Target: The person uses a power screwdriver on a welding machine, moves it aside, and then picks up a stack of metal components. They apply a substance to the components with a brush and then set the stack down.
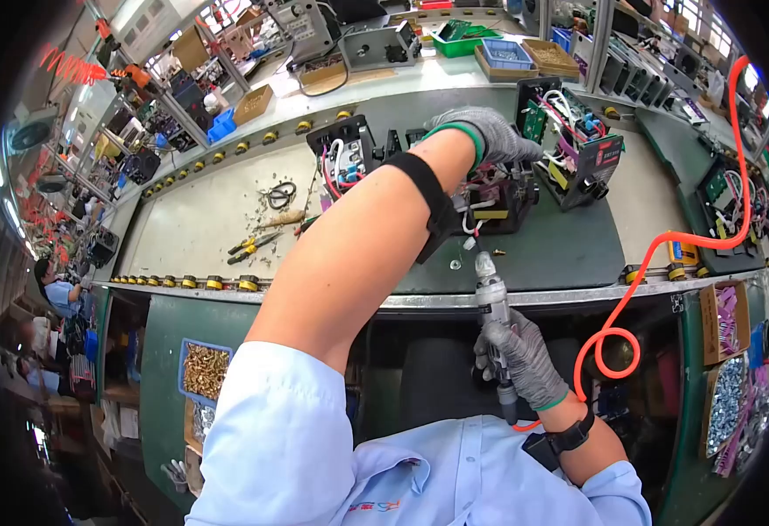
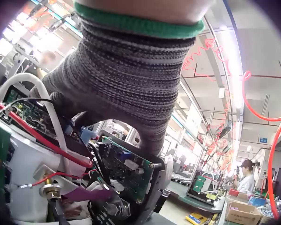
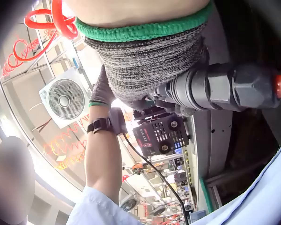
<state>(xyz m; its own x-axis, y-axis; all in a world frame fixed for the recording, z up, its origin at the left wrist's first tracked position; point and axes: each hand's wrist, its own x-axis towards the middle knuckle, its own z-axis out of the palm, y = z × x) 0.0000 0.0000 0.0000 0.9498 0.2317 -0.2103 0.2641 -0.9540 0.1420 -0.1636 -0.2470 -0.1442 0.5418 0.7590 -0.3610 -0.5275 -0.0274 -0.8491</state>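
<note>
In the head view my gloved left hand (image 1: 490,136) reaches over the middle electronic unit (image 1: 503,206). The left wrist view shows this hand (image 2: 126,79) spanning the unit from above, one digit at the black frame beside a green board (image 2: 126,168), the others partly hidden behind wires. My gloved right hand (image 1: 525,359) grips a pneumatic screwdriver (image 1: 493,298), its tip pointing up at the table edge, just below the unit's white connector (image 1: 469,244). In the right wrist view the right hand (image 3: 150,70) wraps the tool's dark body (image 3: 215,89).
Similar units stand right (image 1: 577,158) and left (image 1: 345,153) of the middle one. Scissors (image 1: 279,195) and yellow-handled pliers (image 1: 251,248) lie on the left of the table. An orange air hose (image 1: 665,237) loops at the right. A blue tray (image 1: 206,370) holds brass parts.
</note>
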